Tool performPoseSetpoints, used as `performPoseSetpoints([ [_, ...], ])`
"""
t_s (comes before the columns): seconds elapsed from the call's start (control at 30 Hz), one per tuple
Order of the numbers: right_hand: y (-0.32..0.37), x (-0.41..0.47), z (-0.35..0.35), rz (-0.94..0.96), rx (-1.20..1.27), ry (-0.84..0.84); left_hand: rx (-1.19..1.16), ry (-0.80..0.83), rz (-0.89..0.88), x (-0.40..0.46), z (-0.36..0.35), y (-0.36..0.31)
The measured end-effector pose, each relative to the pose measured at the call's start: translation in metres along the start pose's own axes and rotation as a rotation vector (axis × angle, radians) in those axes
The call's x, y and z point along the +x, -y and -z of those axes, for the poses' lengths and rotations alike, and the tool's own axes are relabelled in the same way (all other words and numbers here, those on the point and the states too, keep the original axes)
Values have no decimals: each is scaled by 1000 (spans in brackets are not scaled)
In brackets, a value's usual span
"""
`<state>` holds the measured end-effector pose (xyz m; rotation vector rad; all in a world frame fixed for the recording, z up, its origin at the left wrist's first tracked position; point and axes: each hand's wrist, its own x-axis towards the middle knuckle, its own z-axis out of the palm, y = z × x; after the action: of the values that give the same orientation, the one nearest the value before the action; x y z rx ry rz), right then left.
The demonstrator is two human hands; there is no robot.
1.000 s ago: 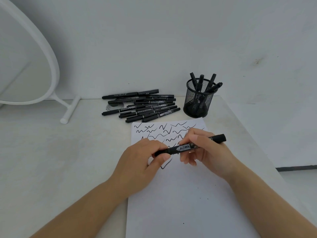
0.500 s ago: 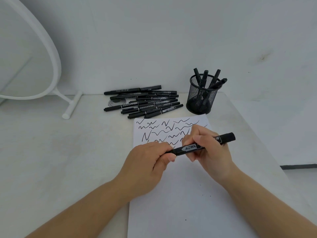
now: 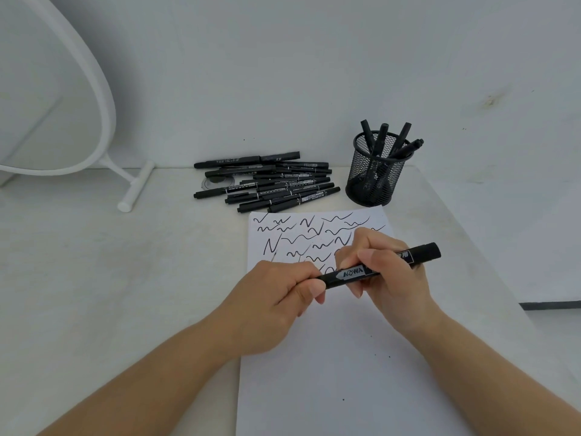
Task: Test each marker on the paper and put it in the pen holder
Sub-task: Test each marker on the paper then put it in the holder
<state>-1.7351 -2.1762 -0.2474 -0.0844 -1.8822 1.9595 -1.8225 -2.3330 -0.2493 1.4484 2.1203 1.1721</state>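
Both hands grip one black marker [image 3: 371, 269], left hand [image 3: 276, 297] at its tip end, right hand [image 3: 383, 272] mid-barrel; beyond them, four markers stand in the pen holder [image 3: 374, 180].

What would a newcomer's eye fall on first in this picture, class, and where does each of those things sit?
First, the black marker held level over the paper in the middle, the left hand gripping one end and the right hand its barrel. Next, the black squiggles across the sheet's top. Behind it, a pile of markers lies near the wall, with a mesh pen holder holding several markers to its right.
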Motion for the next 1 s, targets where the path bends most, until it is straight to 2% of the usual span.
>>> performPoseSetpoints([
  [0.17, -6, 6, 4, -62, 1, -28, 51, -77, 17, 3, 0, 4],
  [0.33, -3, 12, 17, -53, -78, -37, -134, -249, 122, 9, 5, 12],
  [0.47, 5, 15, 26, -37, -162, 1, -178, -348, 168, 9, 13, 20],
  [0.57, 9, 16, 25, -56, -383, -35, -136, -431, 176, 9, 17, 23],
  [0.63, 12, 19, 20, -15, -682, -20, -65, -488, 162, 12, 18, 24],
  [0.7, 18, 24, 13, 109, -1038, 75, 28, -526, 127, 15, 20, 23],
  [0.77, 23, 31, 6, 262, -1232, 169, 133, -523, 68, 20, 21, 18],
  [0.9, 29, 43, -6, 379, -1267, 258, 303, -495, -19, 32, 26, 12],
  [1.0, 31, 54, -6, 367, -1208, 167, 224, -508, -22, 47, 40, 22],
])
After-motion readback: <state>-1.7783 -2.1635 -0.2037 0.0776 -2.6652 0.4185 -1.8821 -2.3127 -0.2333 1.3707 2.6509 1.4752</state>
